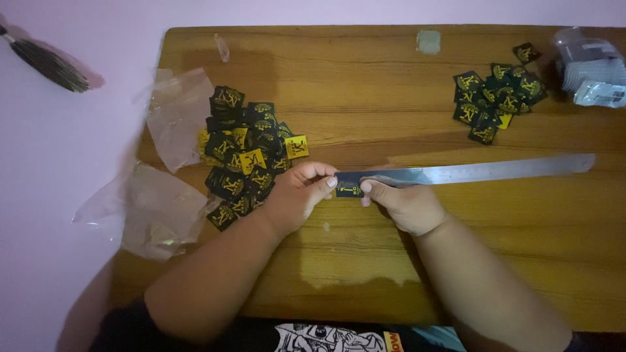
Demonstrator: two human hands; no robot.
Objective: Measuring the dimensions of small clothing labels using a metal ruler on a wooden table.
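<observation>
Left hand (297, 195) and right hand (404, 205) both pinching small black label (349, 191), one at each end, at near end of long metal ruler (469, 172) lying on wooden table (365, 274). Label looking thin, light, floppy; best holding by edges. Big label pile (244, 156) and plastic bags (166, 208) sitting left, smaller pile (495, 101) far right.

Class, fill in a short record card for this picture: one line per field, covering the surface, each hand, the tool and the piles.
Surface: wooden table
Left hand: pinches a small dark label at the ruler's end
Right hand: thumb on the same label, resting by the ruler
Tool: long metal ruler, lying flat
Large label pile: left of the hands
Small label pile: far right
Clear plastic bags: left table edge
</observation>
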